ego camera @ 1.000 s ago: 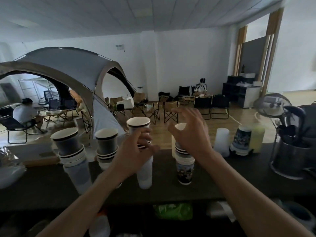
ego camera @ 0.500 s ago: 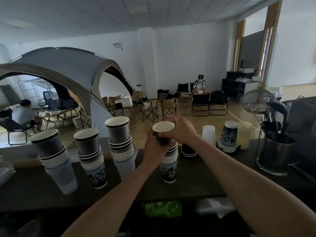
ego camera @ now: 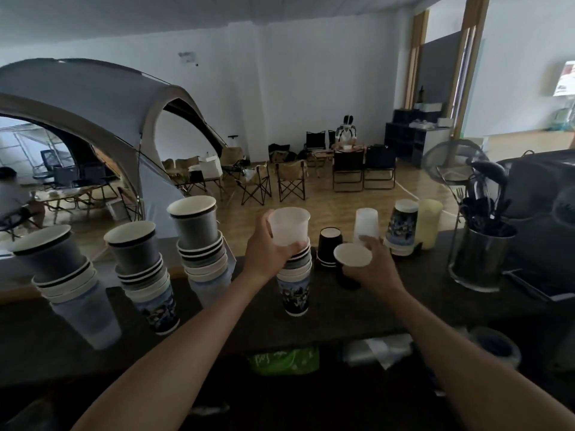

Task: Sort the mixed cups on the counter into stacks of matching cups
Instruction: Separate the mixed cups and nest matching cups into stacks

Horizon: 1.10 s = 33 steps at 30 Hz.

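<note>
Four mixed stacks of cups stand on the dark counter (ego camera: pixel 342 315). My left hand (ego camera: pixel 267 247) grips the middle stack (ego camera: pixel 295 287) near its top, around a translucent plastic cup (ego camera: pixel 289 225) that sits uppermost. My right hand (ego camera: pixel 370 269) holds a black paper cup (ego camera: pixel 352 259) with a white inside, upright, just right of that stack. Behind it stand upturned black cups (ego camera: pixel 329 247), an upturned translucent cup (ego camera: pixel 366 222), an upturned printed cup (ego camera: pixel 402 223) and a yellowish cup (ego camera: pixel 429 222).
Three tall mixed stacks lean at the left: far-left stack (ego camera: pixel 65 275), second stack (ego camera: pixel 143 269), third stack (ego camera: pixel 202 241). A steel utensil holder (ego camera: pixel 480 259) stands at the right. A green bag (ego camera: pixel 284 360) lies under the counter edge.
My right hand has lifted the black cup off the middle stack and moved it to the right. The translucent cup now shows on top, held by my left hand.
</note>
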Tool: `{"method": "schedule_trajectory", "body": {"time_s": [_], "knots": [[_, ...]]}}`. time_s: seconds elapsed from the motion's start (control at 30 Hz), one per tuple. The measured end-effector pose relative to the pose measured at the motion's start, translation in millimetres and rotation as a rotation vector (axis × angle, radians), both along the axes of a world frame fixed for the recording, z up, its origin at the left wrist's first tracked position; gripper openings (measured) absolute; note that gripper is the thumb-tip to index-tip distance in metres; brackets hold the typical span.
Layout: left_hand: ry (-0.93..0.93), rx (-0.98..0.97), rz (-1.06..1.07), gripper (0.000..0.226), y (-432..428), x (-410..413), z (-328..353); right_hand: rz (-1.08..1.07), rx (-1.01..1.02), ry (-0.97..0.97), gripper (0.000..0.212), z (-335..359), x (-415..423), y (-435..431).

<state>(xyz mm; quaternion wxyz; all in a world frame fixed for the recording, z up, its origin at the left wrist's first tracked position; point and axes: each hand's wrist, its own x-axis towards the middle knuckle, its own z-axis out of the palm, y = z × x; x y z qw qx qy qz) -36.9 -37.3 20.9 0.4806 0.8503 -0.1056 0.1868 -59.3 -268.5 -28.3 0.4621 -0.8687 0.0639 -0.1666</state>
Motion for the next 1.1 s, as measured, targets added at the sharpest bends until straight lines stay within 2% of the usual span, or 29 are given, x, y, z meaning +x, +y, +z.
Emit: {"method": "schedule_trajectory", "body": {"time_s": [0.13,0.23,0.37,0.43,0.5,0.57,0.67,0.77,0.83,0.9,0.97,1.03,1.1], "knots": [[-0.065,0.017,0.019,0.096,-5.3,3.3,3.5,0.039,0.005,0.107,0.091,-57.8,-4.8,6.8],[-0.115,0.039,0.015,0.096,-6.8,5.7,6.0,0.031,0.01,0.096,0.1,-61.0,-3.3,5.2],[-0.131,-0.023,-0.018,0.099,-8.5,4.6,6.5,0.072,-0.056,0.098,0.115,-52.3,-3.6,-3.0],[-0.14,-0.07,-0.053,0.102,-8.2,2.7,10.3,0.066,0.004,-0.026,0.109,-31.3,-7.7,0.0],[-0.156,-0.115,-0.092,0.099,-6.7,2.5,16.0,0.097,0.092,-0.233,0.09,7.7,-12.5,10.0],[-0.177,-0.106,-0.103,0.089,-5.9,3.2,21.5,0.228,0.17,-0.333,0.08,54.8,-15.0,24.2],[-0.195,-0.046,-0.072,0.076,-7.4,2.1,26.7,0.391,0.153,-0.257,0.096,106.3,-7.2,48.1],[-0.209,-0.023,-0.069,0.067,-5.2,0.3,29.2,0.336,0.086,-0.226,0.102,123.8,1.5,62.0],[-0.197,0.02,-0.107,0.074,-0.8,0.5,27.0,0.324,0.105,-0.251,0.102,127.6,2.9,62.8],[-0.13,0.123,-0.134,0.099,3.1,3.1,18.9,0.278,0.161,-0.352,0.098,133.1,1.8,58.1],[0.026,0.205,-0.146,0.123,4.4,5.1,7.7,0.202,0.267,-0.484,0.093,139.8,1.9,44.6],[0.124,0.187,-0.141,0.125,4.4,7.8,-3.8,0.114,0.299,-0.551,0.089,141.8,-1.3,26.0],[0.142,0.153,-0.126,0.12,3.7,11.1,-11.6,0.018,0.209,-0.532,0.086,130.5,-2.5,4.9]]}}
